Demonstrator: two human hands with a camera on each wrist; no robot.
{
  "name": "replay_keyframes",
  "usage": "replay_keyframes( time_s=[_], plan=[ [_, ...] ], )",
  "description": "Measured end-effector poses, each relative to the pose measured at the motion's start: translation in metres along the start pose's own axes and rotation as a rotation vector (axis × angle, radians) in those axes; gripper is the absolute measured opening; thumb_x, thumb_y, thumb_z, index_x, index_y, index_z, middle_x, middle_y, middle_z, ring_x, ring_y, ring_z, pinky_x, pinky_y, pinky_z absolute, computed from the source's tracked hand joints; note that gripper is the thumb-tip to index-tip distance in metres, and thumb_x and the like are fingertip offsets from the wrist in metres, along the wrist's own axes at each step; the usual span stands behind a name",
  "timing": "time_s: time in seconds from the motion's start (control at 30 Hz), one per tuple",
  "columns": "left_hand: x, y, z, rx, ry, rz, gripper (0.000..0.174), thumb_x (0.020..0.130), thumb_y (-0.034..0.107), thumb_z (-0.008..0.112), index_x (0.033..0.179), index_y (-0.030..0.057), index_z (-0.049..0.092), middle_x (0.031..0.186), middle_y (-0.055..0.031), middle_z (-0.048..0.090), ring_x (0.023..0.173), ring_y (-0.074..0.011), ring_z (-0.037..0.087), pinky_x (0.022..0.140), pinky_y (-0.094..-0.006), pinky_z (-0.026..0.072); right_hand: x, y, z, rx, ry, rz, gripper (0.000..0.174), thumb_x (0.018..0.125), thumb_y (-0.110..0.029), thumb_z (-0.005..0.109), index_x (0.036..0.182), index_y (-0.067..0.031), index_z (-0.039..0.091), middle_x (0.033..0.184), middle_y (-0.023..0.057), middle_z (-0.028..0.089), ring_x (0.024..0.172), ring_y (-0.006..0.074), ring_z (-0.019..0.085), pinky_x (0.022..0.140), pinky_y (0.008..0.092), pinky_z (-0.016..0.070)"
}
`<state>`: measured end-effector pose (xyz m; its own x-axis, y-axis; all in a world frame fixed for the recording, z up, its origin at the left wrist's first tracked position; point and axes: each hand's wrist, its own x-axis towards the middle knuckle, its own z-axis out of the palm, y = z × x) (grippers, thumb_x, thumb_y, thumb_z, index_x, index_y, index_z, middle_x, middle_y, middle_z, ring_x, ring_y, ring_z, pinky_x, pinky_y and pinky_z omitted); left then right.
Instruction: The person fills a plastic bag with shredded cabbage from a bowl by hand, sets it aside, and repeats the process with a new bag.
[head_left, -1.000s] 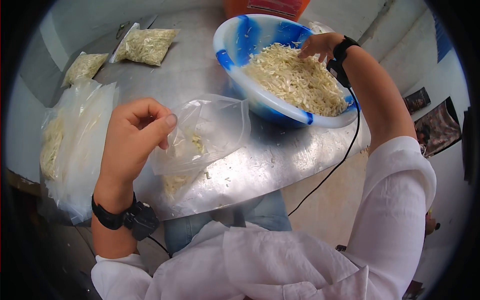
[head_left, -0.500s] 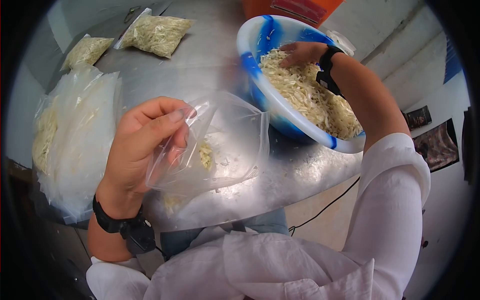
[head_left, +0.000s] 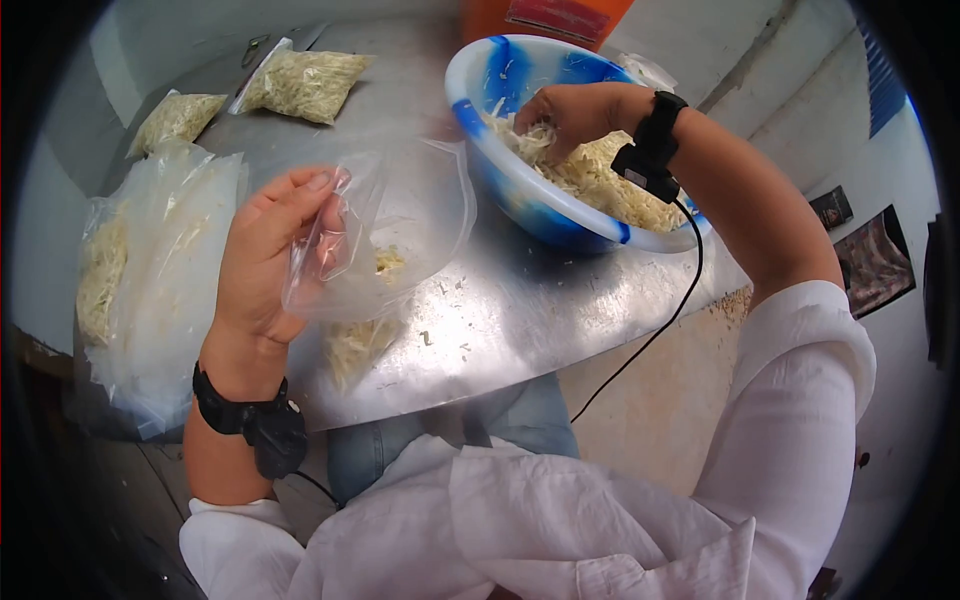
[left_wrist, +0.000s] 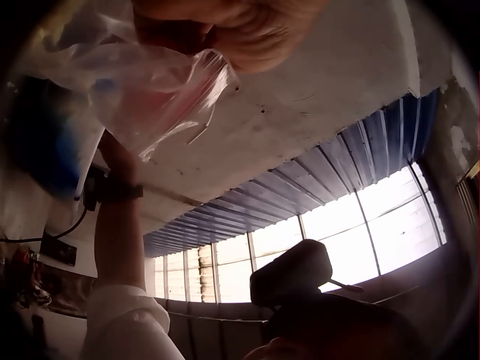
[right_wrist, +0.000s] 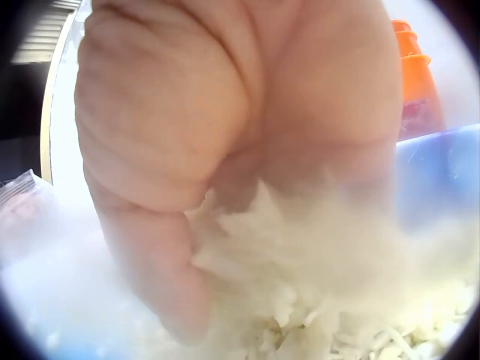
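Observation:
My left hand pinches the rim of a clear plastic bag and holds it up over the metal table; a little shredded cabbage lies in the bag's bottom. The same bag hangs under my fingers in the left wrist view. My right hand is inside the blue and white bowl, its fingers curled round a handful of shredded cabbage. The right wrist view shows the fist closed on the white shreds.
Two filled, sealed bags lie at the table's far left. A heap of clear bags with cabbage sits at the left edge. An orange container stands behind the bowl. Loose shreds dot the table.
My right hand has closed on a handful of cabbage and lifted it toward the bowl's near-left rim. My left hand has raised the bag and tilted it closer to the bowl.

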<state>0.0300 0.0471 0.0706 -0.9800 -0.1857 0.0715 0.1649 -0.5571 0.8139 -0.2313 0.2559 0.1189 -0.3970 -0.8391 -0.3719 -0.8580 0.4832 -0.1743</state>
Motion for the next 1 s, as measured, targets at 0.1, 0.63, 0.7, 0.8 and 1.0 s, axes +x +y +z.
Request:
replay_keyframes(
  time_s=[0.1,0.63,0.7,0.8,1.0],
  plan=[
    [-0.008,0.009,0.003,0.026,0.023,0.056,0.016,0.087,0.011,0.052,0.096,-0.0021,0.056,0.067,-0.0026,0.055,0.05,-0.0071,0.049,0.046,-0.0172,0.0404,-0.036,-0.017,-0.002,0.078,-0.038,0.024,0.054,0.06,0.0,0.073,0.112,-0.0055,0.058,0.102,0.008,0.062,0.091,0.0174,0.058,0.084,0.0266,0.045],
    [-0.002,0.022,0.001,-0.122,0.09,0.221,0.012,0.09,0.01,0.047,0.096,0.0021,0.053,0.075,-0.0032,0.053,0.061,-0.0093,0.048,0.053,-0.0203,0.0403,0.017,-0.001,-0.012,-0.022,-0.026,0.146,0.063,0.073,-0.032,0.065,0.129,-0.0152,0.045,0.132,0.0142,0.043,0.123,0.03,0.039,0.101,0.0385,0.0307],
    [0.001,0.017,-0.003,-0.116,0.079,0.224,0.013,0.09,0.011,0.047,0.097,0.0019,0.053,0.077,-0.0041,0.055,0.06,-0.009,0.05,0.053,-0.02,0.0416,0.033,-0.003,-0.006,0.015,-0.101,0.168,0.072,0.07,-0.032,0.068,0.134,-0.0173,0.038,0.135,0.0154,0.039,0.125,0.0291,0.035,0.103,0.0379,0.027],
    [0.004,0.013,-0.002,-0.1,0.09,0.217,0.013,0.09,0.011,0.048,0.097,0.0022,0.054,0.076,-0.0037,0.055,0.06,-0.0088,0.051,0.053,-0.0199,0.0418,0.038,-0.011,-0.001,0.111,-0.177,0.205,0.071,0.069,-0.031,0.068,0.133,-0.014,0.04,0.131,0.016,0.044,0.122,0.0285,0.039,0.101,0.0371,0.0288],
    [0.007,0.009,0.0,-0.047,0.067,0.197,0.012,0.089,0.011,0.05,0.096,0.0026,0.053,0.074,-0.0022,0.055,0.061,-0.0083,0.051,0.054,-0.0203,0.0411,0.005,-0.013,0.012,0.212,-0.339,0.043,0.07,0.067,-0.036,0.068,0.127,-0.0086,0.046,0.129,0.0153,0.046,0.121,0.0307,0.039,0.101,0.0389,0.0291]
  ],
)
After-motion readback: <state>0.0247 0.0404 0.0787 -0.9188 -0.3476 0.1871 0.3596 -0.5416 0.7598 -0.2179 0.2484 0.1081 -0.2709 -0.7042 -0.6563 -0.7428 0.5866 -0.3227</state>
